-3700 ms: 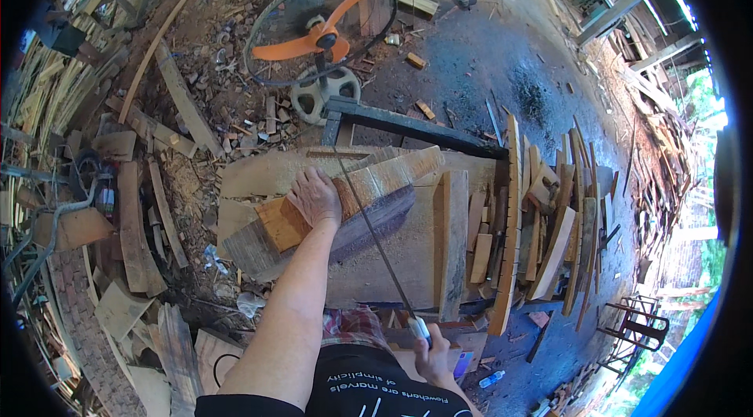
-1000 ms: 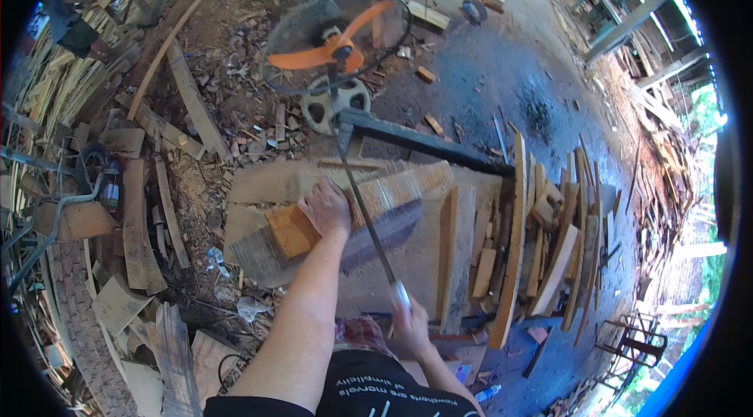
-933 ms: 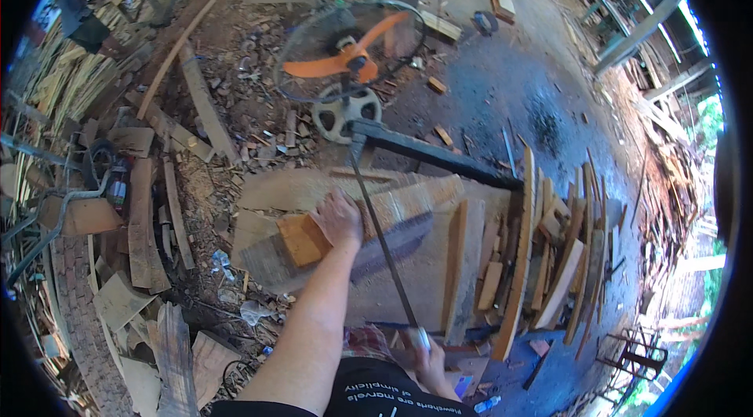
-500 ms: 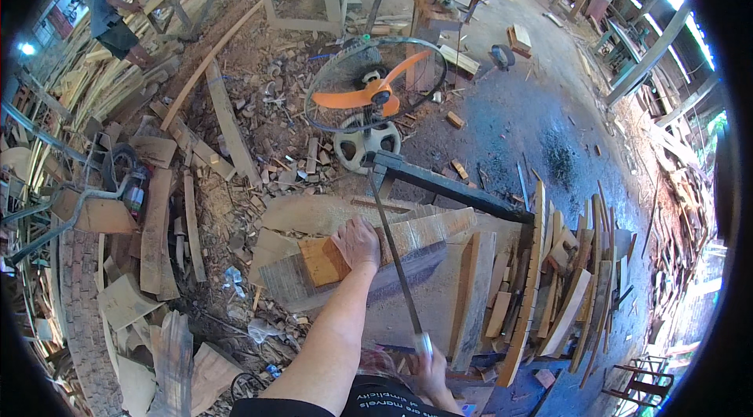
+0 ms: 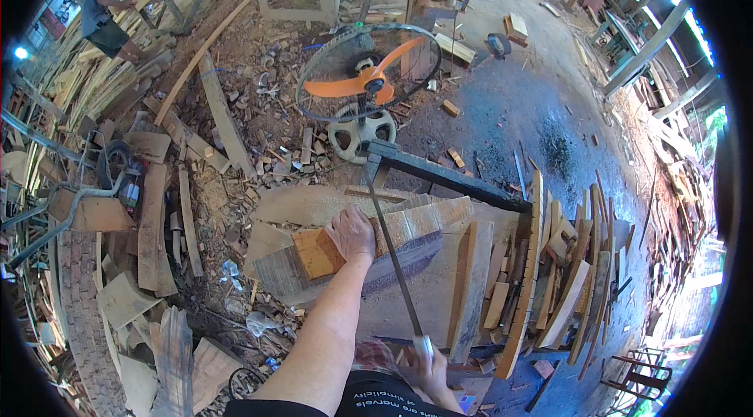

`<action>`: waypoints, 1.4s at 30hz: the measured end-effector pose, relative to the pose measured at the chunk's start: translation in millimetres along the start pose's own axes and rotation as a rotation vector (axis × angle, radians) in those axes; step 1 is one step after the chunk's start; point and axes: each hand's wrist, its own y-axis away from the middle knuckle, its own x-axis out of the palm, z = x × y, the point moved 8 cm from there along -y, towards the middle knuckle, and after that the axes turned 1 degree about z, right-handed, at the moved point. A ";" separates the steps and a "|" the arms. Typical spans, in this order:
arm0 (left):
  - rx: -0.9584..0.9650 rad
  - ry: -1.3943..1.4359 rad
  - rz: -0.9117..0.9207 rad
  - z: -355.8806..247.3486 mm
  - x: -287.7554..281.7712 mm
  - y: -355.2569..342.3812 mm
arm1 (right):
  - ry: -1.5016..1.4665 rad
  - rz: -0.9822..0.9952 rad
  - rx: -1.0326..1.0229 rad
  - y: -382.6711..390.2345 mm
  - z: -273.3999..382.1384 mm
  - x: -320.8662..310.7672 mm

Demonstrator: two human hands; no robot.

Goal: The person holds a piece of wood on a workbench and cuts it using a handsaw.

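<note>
A long, tan, squared wooden piece (image 5: pixel 416 222) lies aslant on a broad, dusty, light-brown worktop (image 5: pixel 298 205) in front of the person; an orange-brown wooden block (image 5: pixel 316 254) shows at its left end, though the hand hides whether the two are joined; a dark, purplish-grey timber (image 5: pixel 412 254) lies along the near side. The left hand (image 5: pixel 351 235) rests palm-down across the wood, thumb side toward the blade; whether its fingers clench the far edge I cannot tell. Just right of it, a long, narrow, dark blade (image 5: pixel 403 280) crosses over the tan piece, its tip pointing away; the right hand (image 5: pixel 427 374) is wrapped around its pale handle (image 5: pixel 424 345), near the person's body.

Beyond the worktop runs a thick, blackened wooden beam (image 5: pixel 451 178); to the right, an upright-looking, grey-brown plank (image 5: pixel 473 291) and a long, notched, yellowish strip (image 5: pixel 524 291) stand beside many loose wooden lengths; farther off is a round, caged fan with orange blades (image 5: pixel 329 88), on a pale, wheel-shaped base (image 5: pixel 340 142); scattered offcuts lie around it; at the upper left, another person in a blue-grey top (image 5: pixel 94 7) bends toward stacked timber.
</note>
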 end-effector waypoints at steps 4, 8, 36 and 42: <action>-0.009 -0.052 0.049 -3.9 2.6 -1.9 | 0.011 0.039 -0.009 11.2 -8.4 -14.3; 0.022 -0.022 0.010 -5.7 10.4 2.9 | 0.081 0.009 -0.133 -100.6 22.0 28.0; -0.006 -0.024 0.065 -13.7 8.0 3.2 | -0.041 -0.018 0.019 -65.7 -12.4 0.9; -0.017 -0.011 0.023 4.9 6.0 -1.9 | 0.175 -0.097 -0.213 -43.2 5.2 12.0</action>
